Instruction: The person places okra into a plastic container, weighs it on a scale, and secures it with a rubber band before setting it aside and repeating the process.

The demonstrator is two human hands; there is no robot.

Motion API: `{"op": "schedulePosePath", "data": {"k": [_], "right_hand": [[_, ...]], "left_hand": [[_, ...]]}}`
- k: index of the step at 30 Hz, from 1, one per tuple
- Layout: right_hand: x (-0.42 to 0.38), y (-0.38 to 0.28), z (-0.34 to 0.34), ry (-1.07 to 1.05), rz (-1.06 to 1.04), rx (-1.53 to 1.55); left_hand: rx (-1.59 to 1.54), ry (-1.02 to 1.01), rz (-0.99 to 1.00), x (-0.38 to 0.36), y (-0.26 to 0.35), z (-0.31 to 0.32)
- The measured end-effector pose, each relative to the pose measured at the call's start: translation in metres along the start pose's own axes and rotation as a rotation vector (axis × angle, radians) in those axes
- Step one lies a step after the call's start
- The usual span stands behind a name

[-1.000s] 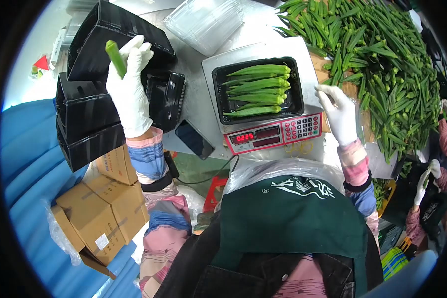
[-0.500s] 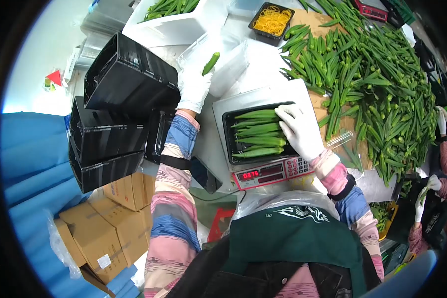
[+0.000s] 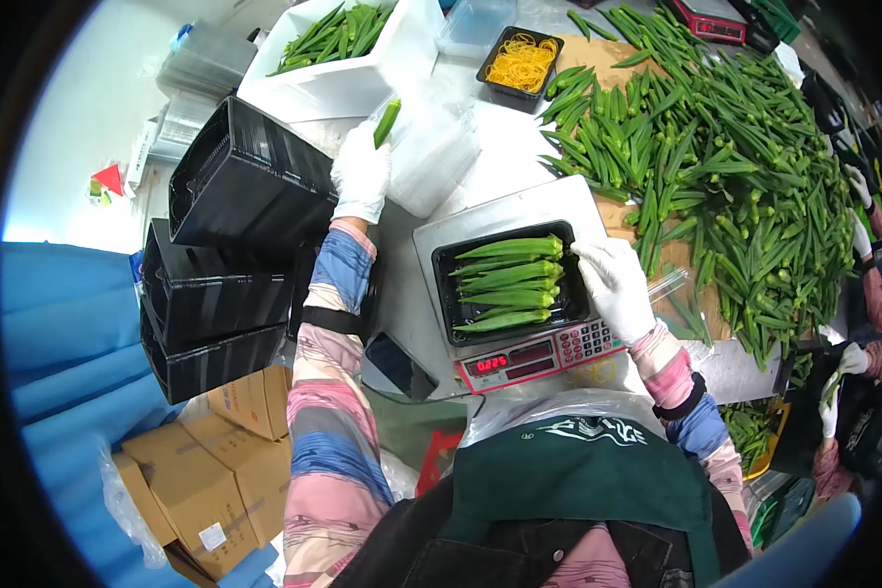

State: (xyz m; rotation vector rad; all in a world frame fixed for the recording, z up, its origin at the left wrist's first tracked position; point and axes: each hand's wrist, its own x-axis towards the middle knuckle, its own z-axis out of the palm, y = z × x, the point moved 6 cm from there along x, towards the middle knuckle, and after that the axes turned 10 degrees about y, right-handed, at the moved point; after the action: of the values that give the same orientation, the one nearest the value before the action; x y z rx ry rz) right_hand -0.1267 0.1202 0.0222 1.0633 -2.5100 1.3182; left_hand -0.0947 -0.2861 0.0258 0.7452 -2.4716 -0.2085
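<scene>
A single okra pod [image 3: 387, 122] stands up out of my left hand [image 3: 363, 176], which is closed around its lower end. Beside it is a stack of clear plastic trays [image 3: 426, 157]. My right hand [image 3: 612, 282], also in a white glove, is at the right rim of a black tray [image 3: 445, 294]; its fingers are extended and hold nothing that I can see. Several okra pods [image 3: 508, 284] lie side by side in that tray. Beneath it is a digital scale [image 3: 431, 235] with a red-edged panel, whose display reads about 0.225.
A large okra pile [image 3: 725, 176] covers the right side. Yellow rubber bands [image 3: 522, 64] fill a small black tray at the back. Stacked black trays [image 3: 255, 176] stand at left, near a white bin [image 3: 309, 93] of okra. A phone [image 3: 397, 365] lies beside the scale. Other people's gloved hands [image 3: 833, 387] show far right.
My right hand has moved from the okra to the tray's right rim. The display fell from about 0.375 to 0.225. My left hand still holds its okra, slightly further left in view.
</scene>
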Motion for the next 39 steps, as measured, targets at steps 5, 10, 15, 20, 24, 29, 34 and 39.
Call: {"op": "schedulePosePath", "data": {"k": [5, 10, 15, 20, 24, 29, 34, 39], "right_hand": [[0.000, 0.006, -0.006, 0.012, 0.062, 0.049], [0.002, 0.005, -0.012, 0.016, 0.067, 0.047], [-0.006, 0.018, -0.024, 0.065, 0.129, 0.102], [-0.016, 0.034, -0.035, 0.087, 0.188, 0.099], [0.000, 0.016, -0.052, 0.156, 0.244, 0.164], [0.040, -0.042, -0.064, 0.121, 0.263, 0.504], [0.015, -0.047, -0.020, -0.222, 0.618, 0.851], [-0.005, -0.010, 0.018, -0.001, 0.677, 0.788]], "left_hand": [[-0.088, 0.148, 0.199, 0.005, -0.004, -0.011], [0.018, -0.102, 0.210, -0.016, 0.001, 0.013], [-0.497, 0.159, -0.186, -0.008, -0.014, 0.003], [-0.499, 0.534, -0.172, 0.000, -0.008, -0.042], [-0.699, 0.513, -0.086, -0.013, 0.057, -0.115], [-0.963, -0.364, -0.435, -0.070, 0.100, -0.137], [-1.198, -0.774, -0.659, -0.140, 0.112, -0.108], [-1.417, -0.127, -0.785, -0.182, 0.092, -0.077]]}}
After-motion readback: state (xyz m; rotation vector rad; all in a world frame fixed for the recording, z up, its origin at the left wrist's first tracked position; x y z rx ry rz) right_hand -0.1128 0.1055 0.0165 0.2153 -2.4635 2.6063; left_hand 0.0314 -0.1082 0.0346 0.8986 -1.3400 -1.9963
